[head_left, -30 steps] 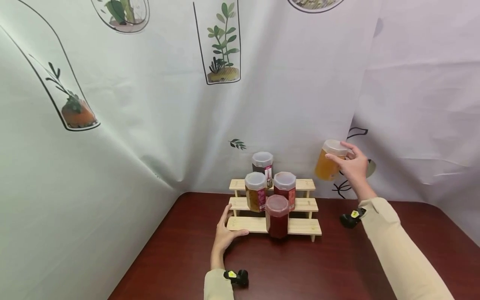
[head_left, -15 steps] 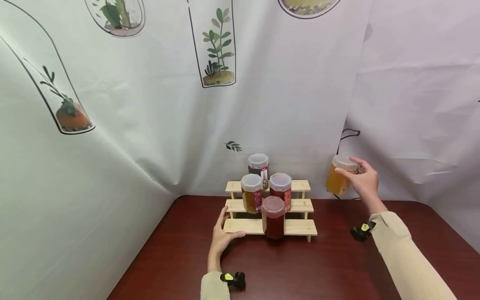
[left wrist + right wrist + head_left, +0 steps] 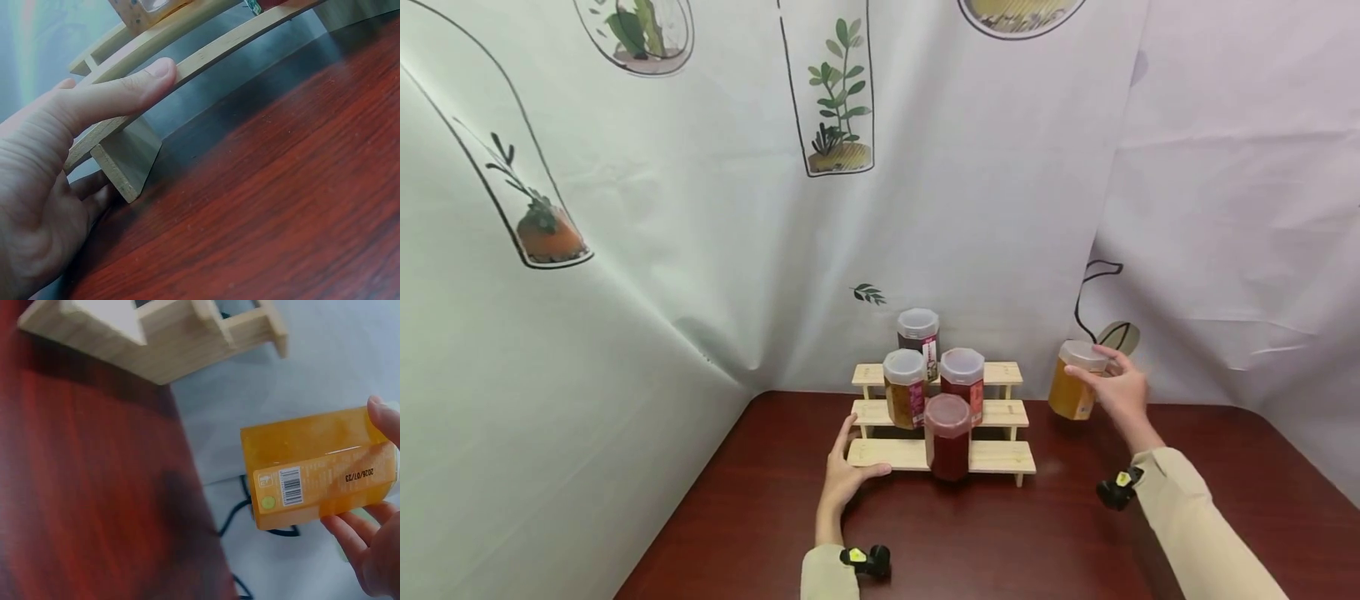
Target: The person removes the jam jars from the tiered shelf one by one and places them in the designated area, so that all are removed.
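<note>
On the right in the head view, my right hand (image 3: 1122, 393) pinches a jar of orange-yellow contents (image 3: 1070, 392) near its whitish lid. In the right wrist view, the jar's label (image 3: 325, 478) shows a barcode, and its base hangs clear of the table. My left hand (image 3: 842, 471) grips the left end of a three-tier wooden stand (image 3: 891, 452). Its thumb (image 3: 140, 87) lies on the front edge of the lowest board, and its other fingers are partly hidden. Standing on the tiers are a dark jar (image 3: 917, 333), a yellow-brown jar (image 3: 906, 392), a red jar (image 3: 962, 383) and a deep red jar (image 3: 948, 442).
The stand rests on a dark red wooden table (image 3: 970, 542). Behind it hangs a pale cloth (image 3: 985, 208) printed with plants, which also covers the left side. The table's back edge runs just behind the stand and the held jar.
My right hand first moves right with the orange-yellow jar, then lowers it toward the table. My left hand stays at the stand's left end. The view shifts slightly.
</note>
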`<action>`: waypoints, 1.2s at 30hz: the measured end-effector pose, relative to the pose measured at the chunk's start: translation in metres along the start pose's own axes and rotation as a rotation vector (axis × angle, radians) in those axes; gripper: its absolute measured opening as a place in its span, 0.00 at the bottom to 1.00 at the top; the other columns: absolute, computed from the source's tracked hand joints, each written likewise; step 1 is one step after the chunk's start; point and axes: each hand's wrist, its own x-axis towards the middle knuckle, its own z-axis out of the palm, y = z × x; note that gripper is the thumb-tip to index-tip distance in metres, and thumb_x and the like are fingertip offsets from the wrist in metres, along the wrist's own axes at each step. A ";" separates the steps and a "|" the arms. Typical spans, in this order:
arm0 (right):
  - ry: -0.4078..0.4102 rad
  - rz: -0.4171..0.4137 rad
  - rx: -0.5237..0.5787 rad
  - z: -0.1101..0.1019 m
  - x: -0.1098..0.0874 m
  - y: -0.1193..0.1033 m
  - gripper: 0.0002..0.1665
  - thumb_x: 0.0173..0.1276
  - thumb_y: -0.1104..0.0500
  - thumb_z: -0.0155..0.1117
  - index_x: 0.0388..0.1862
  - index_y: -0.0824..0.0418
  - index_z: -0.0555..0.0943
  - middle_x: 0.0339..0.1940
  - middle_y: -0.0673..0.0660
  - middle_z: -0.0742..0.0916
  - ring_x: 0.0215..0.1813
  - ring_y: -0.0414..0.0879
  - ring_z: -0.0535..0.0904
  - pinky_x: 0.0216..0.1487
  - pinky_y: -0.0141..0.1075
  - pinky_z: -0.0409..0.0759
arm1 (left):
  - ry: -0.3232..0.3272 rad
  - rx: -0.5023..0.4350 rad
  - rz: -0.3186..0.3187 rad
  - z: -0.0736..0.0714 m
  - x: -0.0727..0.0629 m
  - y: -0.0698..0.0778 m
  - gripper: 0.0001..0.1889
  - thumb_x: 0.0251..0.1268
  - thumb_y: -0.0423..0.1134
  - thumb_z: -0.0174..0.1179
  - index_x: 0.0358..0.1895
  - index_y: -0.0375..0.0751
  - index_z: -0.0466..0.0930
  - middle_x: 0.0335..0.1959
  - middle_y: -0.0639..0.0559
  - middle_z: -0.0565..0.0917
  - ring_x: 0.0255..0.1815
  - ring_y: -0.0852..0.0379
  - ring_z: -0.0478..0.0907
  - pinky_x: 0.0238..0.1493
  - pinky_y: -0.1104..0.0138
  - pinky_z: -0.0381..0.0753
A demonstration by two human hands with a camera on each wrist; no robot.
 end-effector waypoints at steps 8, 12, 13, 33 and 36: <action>-0.002 -0.014 0.004 0.030 -0.013 0.028 0.41 0.53 0.54 0.78 0.66 0.61 0.74 0.68 0.70 0.75 0.69 0.64 0.71 0.66 0.53 0.71 | 0.011 0.015 -0.004 -0.007 -0.010 -0.006 0.57 0.35 0.36 0.82 0.75 0.51 0.58 0.65 0.36 0.74 0.65 0.44 0.71 0.59 0.63 0.73; 0.020 0.004 -0.026 0.030 -0.017 0.042 0.41 0.53 0.54 0.78 0.66 0.61 0.74 0.68 0.71 0.75 0.70 0.65 0.70 0.66 0.54 0.71 | -0.001 -0.004 -0.006 0.000 -0.011 -0.007 0.58 0.35 0.37 0.82 0.75 0.51 0.58 0.66 0.35 0.73 0.66 0.44 0.70 0.62 0.57 0.72; 0.019 0.010 -0.027 0.029 -0.017 0.044 0.41 0.53 0.54 0.78 0.66 0.60 0.74 0.68 0.71 0.75 0.70 0.65 0.70 0.66 0.54 0.71 | -0.002 -0.009 -0.012 0.001 -0.010 -0.006 0.58 0.34 0.37 0.82 0.75 0.52 0.58 0.66 0.36 0.73 0.67 0.44 0.70 0.63 0.56 0.71; -0.063 -0.020 0.062 0.033 -0.017 0.041 0.41 0.59 0.61 0.73 0.70 0.61 0.67 0.72 0.73 0.69 0.68 0.67 0.69 0.32 0.11 0.63 | -0.012 -0.002 0.009 0.004 0.001 0.000 0.57 0.36 0.34 0.81 0.76 0.52 0.57 0.67 0.36 0.72 0.67 0.40 0.68 0.60 0.59 0.73; -0.092 -0.017 0.049 0.032 -0.016 0.039 0.42 0.60 0.62 0.72 0.71 0.61 0.65 0.73 0.74 0.67 0.69 0.68 0.68 0.33 0.11 0.62 | -0.011 -0.012 0.010 0.004 0.000 0.001 0.57 0.37 0.33 0.81 0.76 0.51 0.57 0.65 0.35 0.74 0.65 0.41 0.70 0.59 0.60 0.73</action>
